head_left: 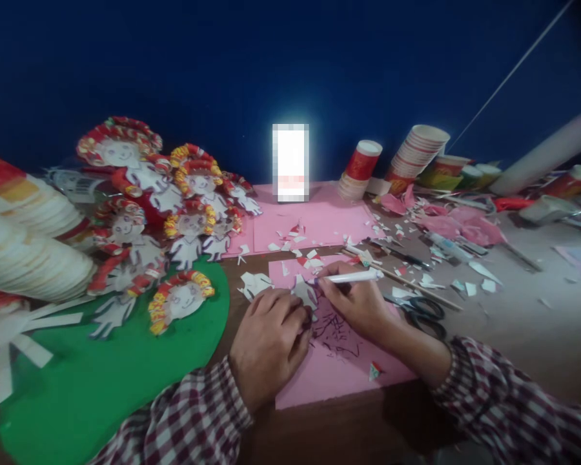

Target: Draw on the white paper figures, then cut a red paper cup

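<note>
White slim pen pinched in the right hand is probably outlining the white paper figure, needing the left hand, its grip hidden, steady.

The sleeves are checked maroon and white, the pen white, paper pink, board green.

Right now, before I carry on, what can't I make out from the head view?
All in the head view:
White cutout: partly covered by the left hand.
Pen in the right hand: tip too small and blurred to confirm contact.
Dark marks: too blurred to read.
Bright rectangle: contents pixelated.
Cup stack: cut off by the left edge.
</note>
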Demonstrator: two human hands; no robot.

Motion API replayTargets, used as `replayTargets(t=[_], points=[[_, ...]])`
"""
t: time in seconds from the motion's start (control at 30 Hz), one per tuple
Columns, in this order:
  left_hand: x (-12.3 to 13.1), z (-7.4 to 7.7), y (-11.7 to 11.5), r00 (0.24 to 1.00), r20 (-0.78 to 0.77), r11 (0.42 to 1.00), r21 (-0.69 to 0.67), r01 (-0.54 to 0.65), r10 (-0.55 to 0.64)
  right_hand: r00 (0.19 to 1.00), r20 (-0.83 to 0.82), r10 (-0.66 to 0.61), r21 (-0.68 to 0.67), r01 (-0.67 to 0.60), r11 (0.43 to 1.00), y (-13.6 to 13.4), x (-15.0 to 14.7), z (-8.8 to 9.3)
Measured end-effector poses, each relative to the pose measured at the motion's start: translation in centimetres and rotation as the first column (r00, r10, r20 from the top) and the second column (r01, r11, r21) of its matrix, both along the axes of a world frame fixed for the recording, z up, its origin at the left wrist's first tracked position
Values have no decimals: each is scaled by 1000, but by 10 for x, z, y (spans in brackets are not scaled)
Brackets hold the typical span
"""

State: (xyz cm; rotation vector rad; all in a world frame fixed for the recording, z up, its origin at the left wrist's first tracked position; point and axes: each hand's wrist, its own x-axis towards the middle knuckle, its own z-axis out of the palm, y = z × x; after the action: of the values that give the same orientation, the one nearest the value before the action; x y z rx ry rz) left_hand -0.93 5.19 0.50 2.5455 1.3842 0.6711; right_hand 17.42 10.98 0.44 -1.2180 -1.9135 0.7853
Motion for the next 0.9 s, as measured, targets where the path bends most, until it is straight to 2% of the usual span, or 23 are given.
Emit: replayTargets(t=[0.9], points=[[0,0,0,1000,-10,1000,11,8,-8,998,57,12,-27,-10,1000,0,0,-1]])
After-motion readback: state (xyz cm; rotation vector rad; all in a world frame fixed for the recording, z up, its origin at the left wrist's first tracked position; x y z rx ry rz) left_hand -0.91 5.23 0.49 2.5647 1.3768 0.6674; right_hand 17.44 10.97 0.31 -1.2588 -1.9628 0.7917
